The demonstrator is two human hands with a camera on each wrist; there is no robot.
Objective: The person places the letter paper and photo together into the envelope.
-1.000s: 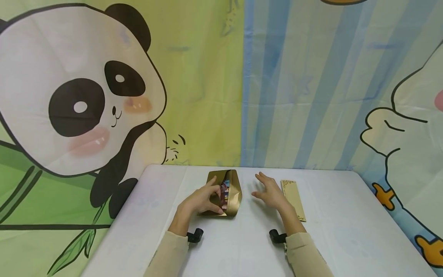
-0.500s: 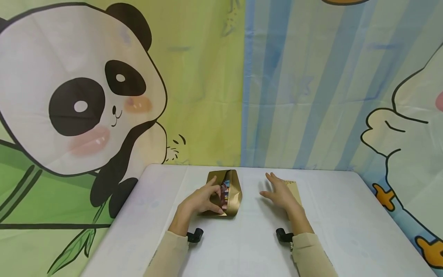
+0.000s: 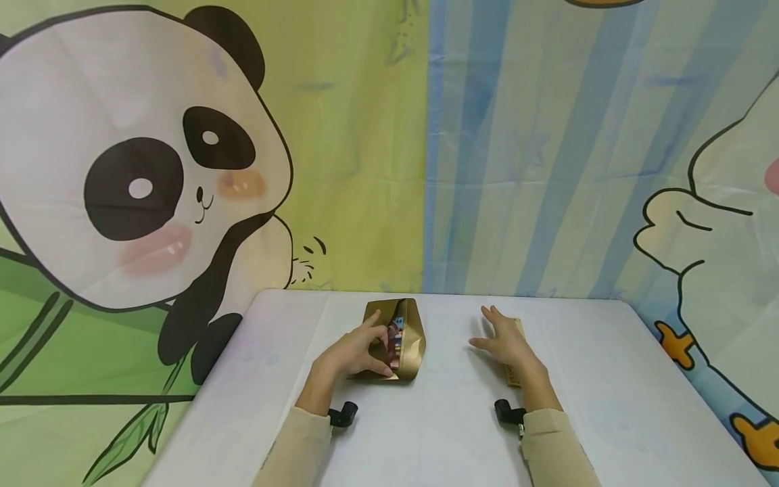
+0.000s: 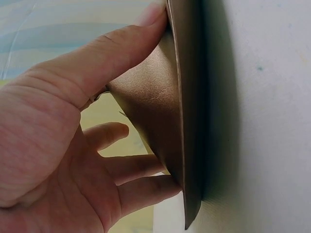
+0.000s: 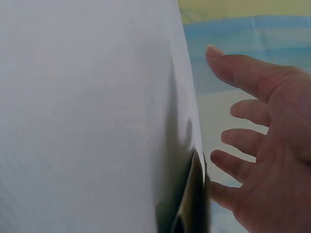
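Observation:
My left hand [image 3: 349,352] grips a gold envelope [image 3: 414,352] lying on the table with its flap folded open to the right. Thumb at the near side, fingers farther up, it squeezes the front panel so that the mouth bulges. The left wrist view shows the arched gold panel [image 4: 153,104] between thumb and fingers. A colourful printed piece [image 3: 395,341] shows in the mouth. My right hand [image 3: 511,348] hovers with fingers spread and holds nothing. Under it lies a narrow pale gold card [image 3: 514,377] with an ornamented border, mostly hidden; its edge [image 5: 194,194] shows in the right wrist view.
All of this is on a white-covered table [image 3: 426,433]. Behind it hangs a cartoon backdrop [image 3: 353,169] with a panda and blue stripes, close to the table's far edge. A black wrist mount [image 3: 508,411] sits below each hand.
My right hand has moved to the right, away from the envelope, and now covers most of the pale gold card. The left hand and the envelope have stayed in place.

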